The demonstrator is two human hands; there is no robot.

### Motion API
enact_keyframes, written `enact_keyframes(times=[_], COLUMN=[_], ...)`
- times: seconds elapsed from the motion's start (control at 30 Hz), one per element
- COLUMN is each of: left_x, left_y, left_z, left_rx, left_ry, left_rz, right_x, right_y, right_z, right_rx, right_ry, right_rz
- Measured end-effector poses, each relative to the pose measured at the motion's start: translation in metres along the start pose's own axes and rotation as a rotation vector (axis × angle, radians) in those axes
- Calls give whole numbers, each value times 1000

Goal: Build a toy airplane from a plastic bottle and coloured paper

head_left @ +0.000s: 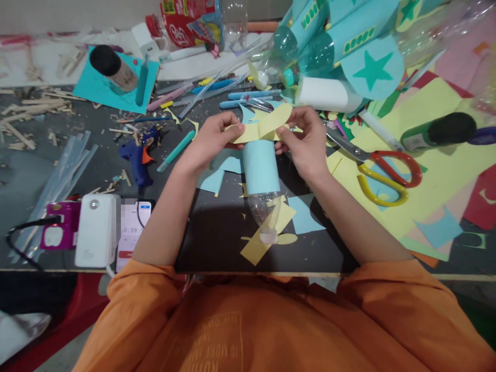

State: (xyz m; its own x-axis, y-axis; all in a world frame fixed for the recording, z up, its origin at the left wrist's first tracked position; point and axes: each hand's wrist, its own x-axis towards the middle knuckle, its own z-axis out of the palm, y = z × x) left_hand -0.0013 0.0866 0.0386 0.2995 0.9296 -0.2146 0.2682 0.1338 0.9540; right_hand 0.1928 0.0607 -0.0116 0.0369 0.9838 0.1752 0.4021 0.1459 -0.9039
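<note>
A clear plastic bottle (263, 186) wrapped in light blue paper lies on the dark table (217, 243), neck pointing toward me. Both hands work at its far end. My left hand (211, 142) pinches the left part of a yellow paper cut-out (267, 126). My right hand (306, 137) is closed on the right part of that same cut-out, holding it against the bottle's base. Yellow and blue paper scraps (271, 232) lie under and around the bottle.
Red and yellow scissors (382, 173) lie at the right on yellow paper. A blue glue gun (137, 157), glue sticks (62, 178), a white power bank (95, 237) and a phone (134, 232) sit at the left. Decorated blue bottles (341, 46) and pens (248, 95) crowd the back.
</note>
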Motion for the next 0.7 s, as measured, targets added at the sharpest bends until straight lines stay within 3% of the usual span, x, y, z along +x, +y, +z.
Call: enact_keyframes(times=[0.7], left_x=[-1], left_y=[3], left_z=[-1], left_rx=[-14], left_ry=[-23], left_rz=[-71], right_x=[-1], right_y=[-4], right_z=[2], right_rx=[-5], right_ry=[3], right_rz=[-11])
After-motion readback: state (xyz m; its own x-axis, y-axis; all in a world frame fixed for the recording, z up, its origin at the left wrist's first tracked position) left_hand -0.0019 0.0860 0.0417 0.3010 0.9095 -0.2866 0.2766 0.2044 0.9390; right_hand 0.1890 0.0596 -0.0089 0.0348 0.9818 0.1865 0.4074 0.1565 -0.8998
